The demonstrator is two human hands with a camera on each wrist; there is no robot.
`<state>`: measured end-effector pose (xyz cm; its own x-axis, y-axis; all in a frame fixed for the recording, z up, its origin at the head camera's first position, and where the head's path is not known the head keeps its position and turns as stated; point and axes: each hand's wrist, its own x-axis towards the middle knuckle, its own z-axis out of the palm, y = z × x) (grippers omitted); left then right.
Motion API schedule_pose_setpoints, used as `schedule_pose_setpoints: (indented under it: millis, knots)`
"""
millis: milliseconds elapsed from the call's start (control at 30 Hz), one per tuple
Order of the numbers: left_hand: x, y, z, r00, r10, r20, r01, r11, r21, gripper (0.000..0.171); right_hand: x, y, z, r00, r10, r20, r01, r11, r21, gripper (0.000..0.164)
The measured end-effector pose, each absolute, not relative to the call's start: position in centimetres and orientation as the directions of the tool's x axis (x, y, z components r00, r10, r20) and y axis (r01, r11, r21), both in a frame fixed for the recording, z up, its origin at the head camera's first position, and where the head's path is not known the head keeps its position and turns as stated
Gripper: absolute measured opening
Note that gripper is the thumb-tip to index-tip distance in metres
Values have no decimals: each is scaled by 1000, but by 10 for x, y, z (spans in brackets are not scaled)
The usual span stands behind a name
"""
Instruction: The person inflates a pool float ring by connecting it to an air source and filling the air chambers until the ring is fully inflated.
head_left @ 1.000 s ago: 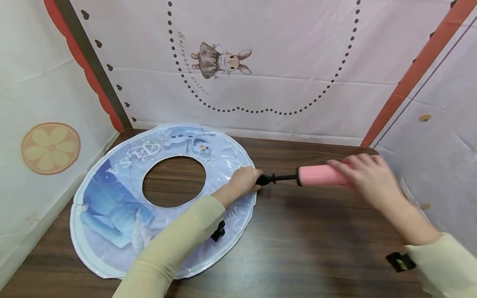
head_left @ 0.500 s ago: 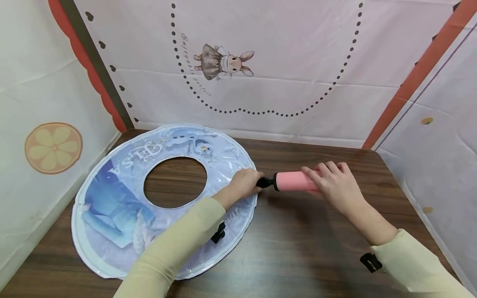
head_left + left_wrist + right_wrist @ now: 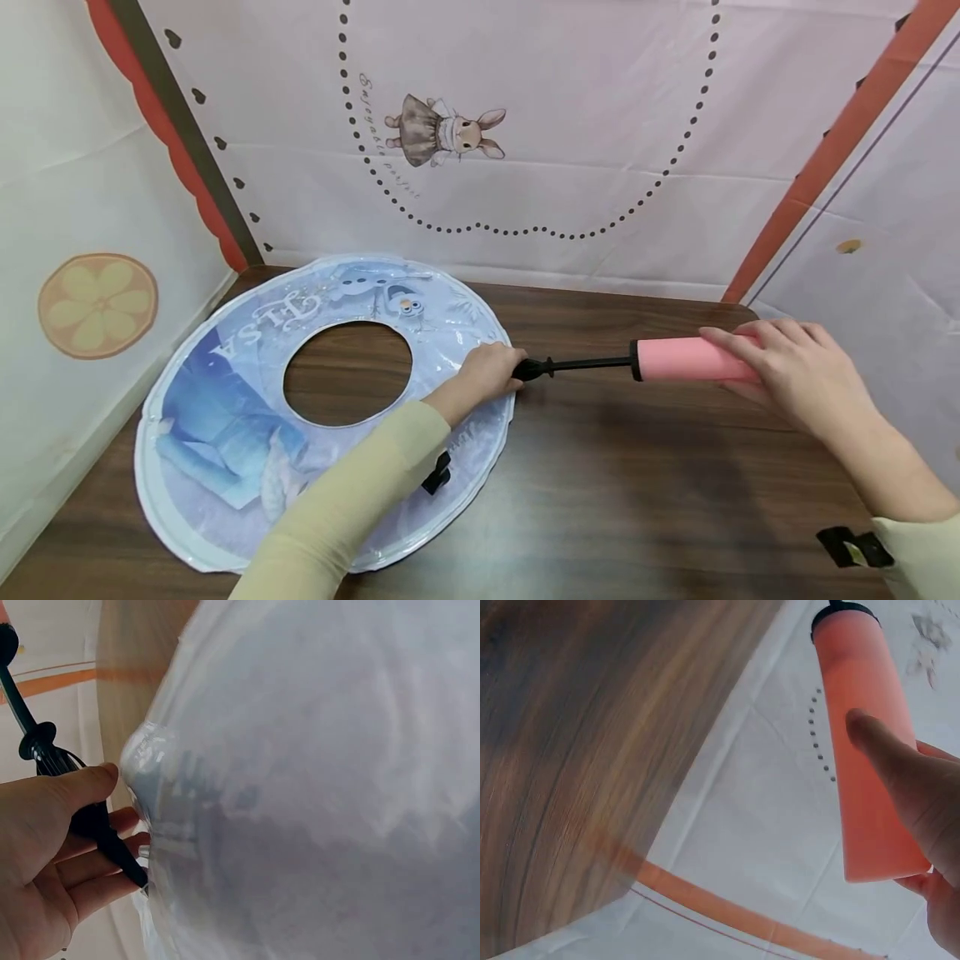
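A blue and lilac swim ring point(image 3: 217, 442) with a printed cartoon figure lies on the table, its surface puffed. At its right edge my left hand point(image 3: 487, 372) grips the black nozzle end point(image 3: 94, 821) of a hand pump; in the left wrist view the tip meets the ring's edge at the valve. The pump's black rod point(image 3: 592, 363) is drawn far out of the pink barrel point(image 3: 686, 358). My right hand point(image 3: 806, 375) holds that barrel near its far end, thumb along one side in the right wrist view. The right hand's fingertips are partly hidden behind the barrel.
The dark wooden table point(image 3: 600, 500) runs under everything. A pale printed cloth point(image 3: 570, 125) with a rabbit picture stands as a wall behind, and similar cloth walls close in the left and right sides.
My right hand first slid the pink barrel left until the rod was nearly covered, then pulled it back right, exposing the long rod. The left hand stays at the ring's edge.
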<state>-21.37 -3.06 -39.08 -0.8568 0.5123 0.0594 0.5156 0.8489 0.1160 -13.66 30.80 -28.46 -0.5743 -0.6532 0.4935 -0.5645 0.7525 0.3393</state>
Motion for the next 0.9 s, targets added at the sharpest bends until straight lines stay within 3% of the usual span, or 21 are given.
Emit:
schedule_pose_setpoints:
  millis: [67, 133, 233, 500, 900]
  knots:
    - [-212, -31, -392, -853, 518, 71, 522, 846, 108, 29, -137, 305, -286, -573, -653, 495, -569, 752, 333, 47]
    - [-211, -31, -393, -844, 529, 90, 536, 837, 110, 27, -140, 293, -291, -555, -671, 491, -579, 736, 352, 39]
    - [-209, -30, -394, -835, 538, 115, 550, 826, 121, 25, -148, 266, -303, -526, -688, 500, -583, 720, 377, 60]
    - [-209, -30, -394, -835, 533, 135, 549, 825, 134, 26, -162, 222, -322, -502, -709, 495, -571, 702, 426, 59]
    - [-215, -34, -392, -840, 536, 83, 543, 827, 145, 30, -153, 252, -309, -520, -716, 465, -577, 696, 427, 61]
